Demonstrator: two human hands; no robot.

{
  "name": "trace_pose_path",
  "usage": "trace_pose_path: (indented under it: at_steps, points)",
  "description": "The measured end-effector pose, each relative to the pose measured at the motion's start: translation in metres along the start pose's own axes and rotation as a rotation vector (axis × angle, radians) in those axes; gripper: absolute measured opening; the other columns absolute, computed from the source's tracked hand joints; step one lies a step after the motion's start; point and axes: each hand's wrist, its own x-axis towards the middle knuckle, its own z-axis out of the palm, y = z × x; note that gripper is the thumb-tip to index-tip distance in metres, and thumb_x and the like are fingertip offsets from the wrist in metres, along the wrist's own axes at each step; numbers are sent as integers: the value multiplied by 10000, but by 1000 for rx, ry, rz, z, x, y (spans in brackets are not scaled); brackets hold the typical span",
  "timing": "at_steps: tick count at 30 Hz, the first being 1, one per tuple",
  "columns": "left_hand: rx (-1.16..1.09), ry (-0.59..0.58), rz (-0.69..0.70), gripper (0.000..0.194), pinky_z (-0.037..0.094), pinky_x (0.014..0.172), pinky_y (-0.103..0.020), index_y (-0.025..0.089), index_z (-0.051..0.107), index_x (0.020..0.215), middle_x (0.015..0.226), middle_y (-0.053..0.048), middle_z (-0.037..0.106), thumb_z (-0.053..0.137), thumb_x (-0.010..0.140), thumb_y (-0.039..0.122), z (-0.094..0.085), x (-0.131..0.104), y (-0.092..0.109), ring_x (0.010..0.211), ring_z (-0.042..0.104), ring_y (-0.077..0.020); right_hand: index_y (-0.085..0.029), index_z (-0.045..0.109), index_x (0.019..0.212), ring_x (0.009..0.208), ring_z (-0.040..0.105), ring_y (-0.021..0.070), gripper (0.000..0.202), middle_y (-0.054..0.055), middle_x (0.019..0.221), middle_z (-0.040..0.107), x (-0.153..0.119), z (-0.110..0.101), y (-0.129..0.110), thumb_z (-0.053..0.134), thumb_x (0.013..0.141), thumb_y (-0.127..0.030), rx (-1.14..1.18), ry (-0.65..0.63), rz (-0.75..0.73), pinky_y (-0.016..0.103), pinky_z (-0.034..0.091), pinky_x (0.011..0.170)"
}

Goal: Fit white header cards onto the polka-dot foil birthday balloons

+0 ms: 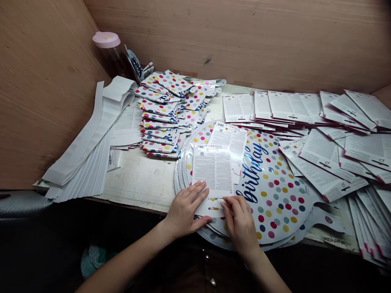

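Observation:
A white printed card with a barcode and small text lies on a pile of flat round foil balloons, white with coloured dots and the blue word "birthday". My left hand rests on the card's lower left part, fingers stretched out flat and thumb near its bottom edge. At the card's lower right, my right hand has its thumb and curled fingers pinched on the edge near the fold. Below the fold is a flap with a small coloured print. A second printed card lies partly under the first.
Folded dotted foil packets are stacked left of centre. Many printed cards spread across the right. Long white paper strips lie at the left, near a pink-lidded bottle. Cardboard walls enclose the back and left.

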Motion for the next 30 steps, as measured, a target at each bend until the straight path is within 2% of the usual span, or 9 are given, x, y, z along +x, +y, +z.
trace_pose_path:
  at_steps: [2,5,7,18,21,25,27,29,30]
  points:
    - [2,9,-1,697,402,1087,-436,109,496,1378,1458,-159,482,586,852,557,0,0,0,1369,418,-296,-193,558,1065,906,531,206,110,67,955,549,7,1,4,511,966,-190,0,29,5,355,443,811]
    - [-9,11,-2,702,394,1094,-431,106,494,1378,1454,-160,486,581,853,563,1,1,0,1372,414,-293,-203,573,949,844,536,191,45,43,885,550,18,4,8,529,960,-200,11,42,29,345,449,791]
    - [-14,12,-3,703,389,1099,-431,107,493,1379,1455,-159,486,583,851,562,1,1,1,1373,412,-292,-205,560,893,809,533,182,79,32,849,546,21,6,8,524,963,-201,5,48,34,336,447,774]
    - [-38,24,-12,699,395,1092,-440,130,500,1371,1437,-159,506,598,838,571,3,-1,0,1352,441,-291,-195,495,841,800,482,225,166,58,826,529,19,16,11,417,987,-207,-189,-24,-44,368,342,733]
    - [-52,8,-17,773,376,1109,-430,119,432,1421,1443,-159,501,587,835,598,1,0,-1,1362,430,-283,-199,502,847,789,505,202,174,40,818,542,5,5,-1,399,984,-171,-162,-99,-130,357,352,760]
    - [-71,-46,58,969,364,1119,-457,103,351,1468,1481,-188,443,584,759,722,-3,-2,-7,1389,387,-314,-207,506,797,701,491,177,176,19,788,557,-15,-27,-15,466,968,-192,-63,-454,-325,316,374,674]
    - [-64,-49,117,893,371,1114,-471,123,411,1436,1476,-192,449,590,777,699,-4,-4,-12,1388,391,-318,-206,496,750,683,485,169,205,15,769,546,-16,-42,-14,540,946,-239,-4,-546,-334,301,382,631]
    - [-60,7,198,683,387,1103,-479,152,525,1344,1412,-179,528,611,831,595,-4,-8,-15,1365,427,-308,-198,538,804,750,504,181,143,37,827,548,-11,-48,-9,580,930,-251,15,-487,-274,312,422,670]
    - [-62,51,245,569,398,1095,-477,159,572,1288,1351,-167,585,622,857,527,-4,-9,-16,1340,462,-298,-192,572,896,816,514,198,64,59,893,556,-8,-47,-5,594,922,-247,7,-440,-249,331,444,714]
